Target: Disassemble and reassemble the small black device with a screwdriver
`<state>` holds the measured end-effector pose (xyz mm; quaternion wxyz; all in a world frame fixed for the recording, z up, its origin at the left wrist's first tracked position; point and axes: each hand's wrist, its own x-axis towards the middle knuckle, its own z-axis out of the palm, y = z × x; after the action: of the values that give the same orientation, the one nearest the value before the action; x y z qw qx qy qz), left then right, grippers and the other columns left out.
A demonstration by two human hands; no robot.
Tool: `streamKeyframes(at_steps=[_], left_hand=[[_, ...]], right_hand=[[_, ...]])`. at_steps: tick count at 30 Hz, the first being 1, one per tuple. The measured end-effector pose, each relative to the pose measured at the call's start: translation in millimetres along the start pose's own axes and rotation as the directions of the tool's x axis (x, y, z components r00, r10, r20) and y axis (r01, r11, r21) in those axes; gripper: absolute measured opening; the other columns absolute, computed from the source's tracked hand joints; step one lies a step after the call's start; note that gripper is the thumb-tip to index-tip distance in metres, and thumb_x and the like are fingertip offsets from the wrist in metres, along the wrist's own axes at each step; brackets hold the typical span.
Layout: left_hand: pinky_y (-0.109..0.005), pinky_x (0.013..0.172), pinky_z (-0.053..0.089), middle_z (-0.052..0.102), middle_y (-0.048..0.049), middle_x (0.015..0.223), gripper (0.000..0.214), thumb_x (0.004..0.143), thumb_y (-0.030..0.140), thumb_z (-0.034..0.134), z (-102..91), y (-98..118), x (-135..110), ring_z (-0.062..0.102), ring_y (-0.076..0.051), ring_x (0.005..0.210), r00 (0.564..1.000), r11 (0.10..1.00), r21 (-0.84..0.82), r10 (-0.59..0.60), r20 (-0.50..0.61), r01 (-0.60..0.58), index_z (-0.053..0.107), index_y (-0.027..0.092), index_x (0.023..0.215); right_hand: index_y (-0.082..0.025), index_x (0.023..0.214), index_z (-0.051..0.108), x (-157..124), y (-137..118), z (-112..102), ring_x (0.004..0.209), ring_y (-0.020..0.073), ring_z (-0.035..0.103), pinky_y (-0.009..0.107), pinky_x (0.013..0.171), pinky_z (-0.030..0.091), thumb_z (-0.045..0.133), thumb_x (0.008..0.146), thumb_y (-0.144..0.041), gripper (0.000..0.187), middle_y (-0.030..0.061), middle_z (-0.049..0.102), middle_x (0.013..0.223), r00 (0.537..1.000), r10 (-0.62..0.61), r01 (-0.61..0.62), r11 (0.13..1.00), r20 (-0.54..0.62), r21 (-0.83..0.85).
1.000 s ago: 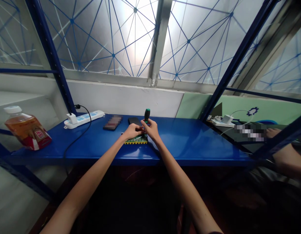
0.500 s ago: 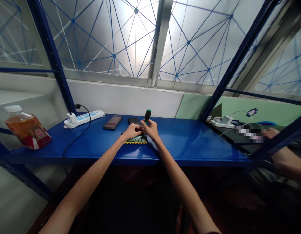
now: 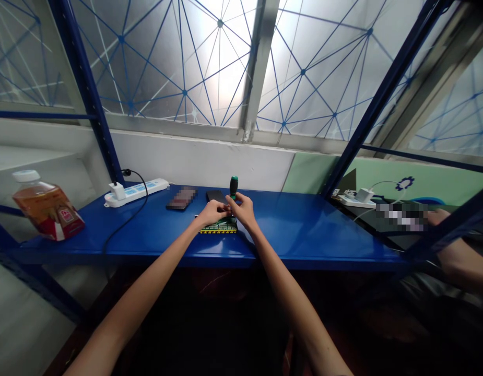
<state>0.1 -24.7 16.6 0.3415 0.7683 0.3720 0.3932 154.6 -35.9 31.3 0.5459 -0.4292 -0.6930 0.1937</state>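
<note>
A screwdriver (image 3: 234, 185) with a black and green handle stands nearly upright in the fingers of my right hand (image 3: 243, 210). Its tip is hidden behind the fingers. Below lies a green circuit board (image 3: 218, 228) with a yellow front edge, flat on the blue table. My left hand (image 3: 213, 211) is over the board's left part, fingers bent and pressed together close to my right fingertips. Whatever those left fingers pinch is too small to make out.
Behind my hands lie a dark flat object (image 3: 215, 196) and a phone (image 3: 181, 198). A white power strip (image 3: 137, 192) with a black cable lies at the left, near a juice bottle (image 3: 49, 209). To the right, another person's arm (image 3: 460, 250) reaches over a dark surface.
The screwdriver handle has gone from a slight rightward lean to nearly upright. Both hands stay over the board, and the whole view has shifted slightly.
</note>
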Motion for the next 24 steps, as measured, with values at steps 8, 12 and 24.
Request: streamKeyframes(at_steps=[8,12,24], left_hand=[[-0.029,0.064,0.049,0.073,-0.0092,0.070,0.042,0.067,0.052,0.076,0.3,-2.0,0.6,0.067,-0.023,0.069,0.999,1.000,-0.018,-0.007,-0.037,0.007,0.076,0.010,0.073],[-0.029,0.063,0.050,0.073,-0.0095,0.073,0.043,0.066,0.052,0.077,1.7,-0.2,-0.5,0.067,-0.022,0.070,0.999,1.000,-0.026,0.002,-0.042,-0.003,0.076,0.010,0.075],[-0.027,0.062,0.048,0.073,-0.0087,0.071,0.041,0.071,0.053,0.073,2.3,3.7,-2.5,0.067,-0.023,0.070,0.998,0.993,0.115,0.009,-0.060,-0.002,0.075,0.012,0.072]], right_hand=[[-0.019,0.068,0.058,-1.4,-7.3,-1.7,0.057,0.0127,0.052,0.023,0.053,0.041,0.058,0.081,-0.058,0.041,-0.0004,0.057,0.062,0.999,0.036,-0.037,0.997,0.006,0.066],[-0.019,0.067,0.057,-1.7,-8.1,-2.7,0.054,0.0121,0.051,0.023,0.051,0.040,0.058,0.082,-0.057,0.041,-0.0009,0.055,0.061,0.999,0.035,-0.035,0.995,-0.001,0.096],[-0.018,0.074,0.061,-1.3,-6.8,-2.0,0.052,0.0114,0.050,0.023,0.049,0.040,0.057,0.082,-0.057,0.041,0.0006,0.058,0.065,0.999,0.026,-0.022,0.994,-0.031,0.106]])
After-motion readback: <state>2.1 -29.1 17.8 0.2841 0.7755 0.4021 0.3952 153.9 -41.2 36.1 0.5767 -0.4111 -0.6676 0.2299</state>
